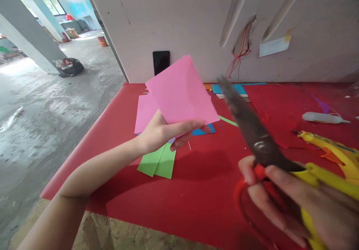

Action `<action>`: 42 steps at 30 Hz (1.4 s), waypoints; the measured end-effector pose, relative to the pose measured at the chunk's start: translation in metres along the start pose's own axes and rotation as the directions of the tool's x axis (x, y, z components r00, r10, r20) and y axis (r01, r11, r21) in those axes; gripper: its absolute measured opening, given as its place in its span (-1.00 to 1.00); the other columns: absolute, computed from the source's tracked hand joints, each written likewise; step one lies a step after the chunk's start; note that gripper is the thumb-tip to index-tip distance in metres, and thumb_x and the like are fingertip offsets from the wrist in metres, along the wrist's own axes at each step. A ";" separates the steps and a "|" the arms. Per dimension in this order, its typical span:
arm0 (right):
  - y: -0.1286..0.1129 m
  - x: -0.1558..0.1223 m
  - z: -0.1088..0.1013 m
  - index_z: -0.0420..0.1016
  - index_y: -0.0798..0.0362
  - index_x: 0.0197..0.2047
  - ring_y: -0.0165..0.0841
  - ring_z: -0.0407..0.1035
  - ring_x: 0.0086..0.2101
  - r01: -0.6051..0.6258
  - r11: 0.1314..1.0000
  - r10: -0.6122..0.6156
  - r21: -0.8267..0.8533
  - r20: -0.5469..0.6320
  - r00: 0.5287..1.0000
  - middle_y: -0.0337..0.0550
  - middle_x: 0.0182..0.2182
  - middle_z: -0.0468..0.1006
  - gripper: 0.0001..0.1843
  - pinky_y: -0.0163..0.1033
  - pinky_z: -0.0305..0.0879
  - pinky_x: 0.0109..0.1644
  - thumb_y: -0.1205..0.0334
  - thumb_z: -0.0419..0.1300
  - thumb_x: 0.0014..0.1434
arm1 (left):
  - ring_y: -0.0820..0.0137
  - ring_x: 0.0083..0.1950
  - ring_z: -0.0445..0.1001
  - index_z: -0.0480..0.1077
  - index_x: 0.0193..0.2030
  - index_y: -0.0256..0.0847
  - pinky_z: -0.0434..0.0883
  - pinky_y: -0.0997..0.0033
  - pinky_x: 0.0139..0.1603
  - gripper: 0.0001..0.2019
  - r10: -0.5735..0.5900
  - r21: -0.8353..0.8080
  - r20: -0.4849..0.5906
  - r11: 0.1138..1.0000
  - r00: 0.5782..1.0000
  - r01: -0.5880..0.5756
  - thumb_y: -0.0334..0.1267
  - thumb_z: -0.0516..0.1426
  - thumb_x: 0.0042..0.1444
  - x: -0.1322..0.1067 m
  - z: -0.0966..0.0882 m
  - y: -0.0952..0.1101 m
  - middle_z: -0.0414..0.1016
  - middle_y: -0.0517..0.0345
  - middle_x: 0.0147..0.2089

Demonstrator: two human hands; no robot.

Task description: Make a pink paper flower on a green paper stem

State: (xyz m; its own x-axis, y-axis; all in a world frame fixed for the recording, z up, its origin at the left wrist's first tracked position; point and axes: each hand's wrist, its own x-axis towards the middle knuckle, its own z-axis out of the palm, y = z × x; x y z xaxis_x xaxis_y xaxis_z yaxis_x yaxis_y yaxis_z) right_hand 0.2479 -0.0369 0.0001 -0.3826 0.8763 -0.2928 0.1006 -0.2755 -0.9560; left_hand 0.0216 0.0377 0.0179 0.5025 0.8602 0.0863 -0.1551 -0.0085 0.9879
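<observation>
Pinched between the thumb and fingers of my left hand [165, 132] is a pink square of paper [182, 91], raised above the table and tilted. Its edges show more than one layer. My right hand [291, 201] grips a pair of scissors [252, 130] with red and yellow handles. The dark blades look closed, point up and left, and stay apart from the paper. Beneath my left hand lie green paper pieces [161, 162], more pink paper [144, 111] and a blue piece [204, 129], partly hidden by the hand and the held paper.
A yellow glue gun [331, 147] and a white squeeze bottle [322, 117] lie on the right of the red table [196, 197]. A black phone [161, 62] leans on the white panel [182, 25] behind. Blue paper [228, 89] lies at the back edge.
</observation>
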 end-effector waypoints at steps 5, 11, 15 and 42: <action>-0.021 0.013 -0.010 0.25 -0.11 -0.48 -0.46 -0.05 -0.85 0.065 0.998 -0.068 -0.019 -0.281 0.957 -0.37 -0.85 0.15 -0.53 -0.32 -0.10 -0.82 -0.35 0.12 0.01 | 0.65 -0.77 0.09 0.53 -0.40 -0.23 0.10 0.52 -0.71 -0.81 0.029 0.008 -0.041 1.000 0.999 -0.028 -0.14 0.22 0.07 0.011 -0.008 -0.008 0.11 0.39 -0.78; -0.005 0.057 -0.036 0.06 -0.07 -0.61 -0.36 0.19 -0.66 -0.241 0.620 -0.185 -0.747 -0.438 0.880 -0.21 -0.71 0.21 -0.48 -0.20 0.04 -0.50 -0.24 -0.02 0.19 | 0.65 -0.73 0.07 0.49 -0.41 -0.29 0.07 0.52 -0.68 -0.76 0.012 0.031 -0.115 0.999 0.993 -0.008 -0.11 0.20 0.07 0.030 -0.021 -0.024 0.11 0.39 -0.75; 0.012 0.069 -0.050 0.00 -0.09 -0.71 -0.41 0.05 -0.67 -0.319 0.480 -0.168 -0.817 -0.443 0.881 -0.24 -0.73 0.11 -0.48 -0.18 -0.05 -0.48 -0.02 0.16 0.12 | 0.66 -0.72 0.08 0.50 -0.38 -0.29 0.09 0.52 -0.65 -0.73 -0.029 0.039 -0.060 0.999 0.998 0.031 -0.08 0.20 0.09 0.033 -0.024 -0.034 0.17 0.37 -0.73; 0.045 0.085 -0.002 0.57 0.07 -0.29 -0.20 0.47 -0.32 0.063 0.983 -0.108 -0.171 -0.270 0.957 -0.07 -0.30 0.64 -0.58 -0.15 0.43 -0.24 -0.10 0.28 -0.07 | 0.27 0.12 0.39 0.32 0.08 -0.28 0.40 0.14 0.11 -0.68 0.179 0.769 -0.550 0.489 0.816 0.411 -0.25 0.11 0.20 0.116 -0.173 -0.032 0.37 -0.08 0.14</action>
State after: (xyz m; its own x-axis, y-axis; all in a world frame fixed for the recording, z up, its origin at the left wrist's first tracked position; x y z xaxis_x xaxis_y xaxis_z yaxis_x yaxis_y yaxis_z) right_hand 0.2222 0.0261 -0.0673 -0.1287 0.9750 -0.1813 0.2315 -0.1483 -0.9615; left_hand -0.0622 0.2254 -0.0262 -0.0851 0.9807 0.1760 0.7853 -0.0427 0.6177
